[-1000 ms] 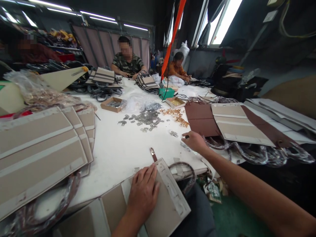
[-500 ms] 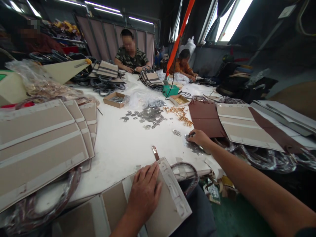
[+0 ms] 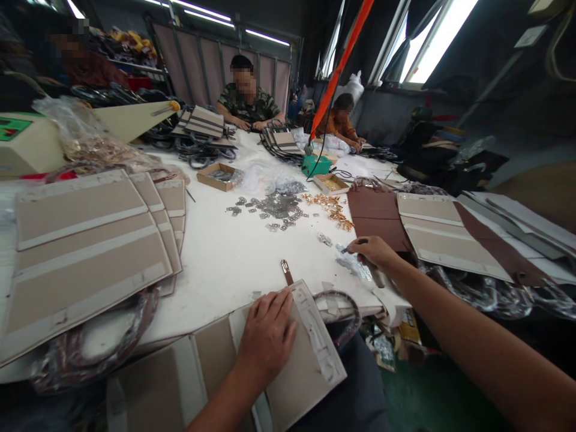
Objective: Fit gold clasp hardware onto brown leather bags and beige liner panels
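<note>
My left hand (image 3: pixel 269 330) lies flat, fingers extended, on a beige bag panel (image 3: pixel 310 372) resting over my lap and the table edge. A brown strap with a shiny metal end (image 3: pixel 285 271) sticks out past the panel's top edge. At its right side curls a plastic-wrapped brown bag handle (image 3: pixel 353 306). My right hand (image 3: pixel 373 252) is closed around a slim tool with a dark tip (image 3: pixel 360 241); its rounded butt shows below the palm, and its kind is unclear. Under that hand lie thin silvery pieces (image 3: pixel 353 264), with a small pile of metal plates (image 3: pixel 324 240) beside them.
Grey metal plates (image 3: pixel 279 207) and gold fittings (image 3: pixel 330 210) are spread across the white table (image 3: pixel 211 258). Stacked bag panels (image 3: pixel 90 240) stand left, more panels (image 3: pixel 432 228) right. A green box (image 3: pixel 316 164) and small cartons sit farther back. Several people work around the table.
The view has turned slightly left, so most things sit farther right. My right hand has lifted a little over the silvery pieces, and the tool's butt now shows. My left hand stays on the panel.
</note>
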A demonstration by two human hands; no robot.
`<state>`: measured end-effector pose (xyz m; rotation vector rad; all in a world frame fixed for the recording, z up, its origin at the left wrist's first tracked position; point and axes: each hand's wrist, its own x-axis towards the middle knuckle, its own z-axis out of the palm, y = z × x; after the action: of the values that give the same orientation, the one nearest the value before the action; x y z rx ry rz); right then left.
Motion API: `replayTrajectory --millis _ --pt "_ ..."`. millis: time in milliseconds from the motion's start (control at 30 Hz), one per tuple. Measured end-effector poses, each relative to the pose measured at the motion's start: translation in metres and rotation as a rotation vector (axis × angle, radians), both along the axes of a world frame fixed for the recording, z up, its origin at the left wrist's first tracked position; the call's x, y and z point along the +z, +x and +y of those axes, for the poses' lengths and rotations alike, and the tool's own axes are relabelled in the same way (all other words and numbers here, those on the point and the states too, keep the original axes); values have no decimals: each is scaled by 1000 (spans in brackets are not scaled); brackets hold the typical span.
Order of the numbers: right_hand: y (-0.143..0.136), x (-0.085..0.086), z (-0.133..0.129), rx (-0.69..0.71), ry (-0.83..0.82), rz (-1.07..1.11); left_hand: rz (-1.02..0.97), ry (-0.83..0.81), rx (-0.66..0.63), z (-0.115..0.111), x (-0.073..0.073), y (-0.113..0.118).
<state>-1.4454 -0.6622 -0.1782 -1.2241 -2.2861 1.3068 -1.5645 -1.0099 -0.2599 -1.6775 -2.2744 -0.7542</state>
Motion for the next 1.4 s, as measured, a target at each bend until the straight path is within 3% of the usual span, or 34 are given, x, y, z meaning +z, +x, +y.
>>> replayTrajectory --millis 233,367,467,667,867,1100,1400 --pt "-18 3 -122 273 -140 3 -81 -40 -7 -3 2 4" --pt "-29 -8 -157 304 -56 -25 -95 -48 -12 -3 1 6" --pt "-30 -15 -160 297 46 -49 -109 -43 -9 -4 1 6" --pt "-27 -17 -161 257 -100 -36 -120 -50 -11 -4 1 6" --pt "-30 -23 -165 328 208 -69 -141 -51 1 -4 1 7" --pt "-28 -27 -166 423 401 -120 -186 -10 4 1 3 5" --pt "-32 -31 -160 467 410 -146 -194 39 19 10 8 3"
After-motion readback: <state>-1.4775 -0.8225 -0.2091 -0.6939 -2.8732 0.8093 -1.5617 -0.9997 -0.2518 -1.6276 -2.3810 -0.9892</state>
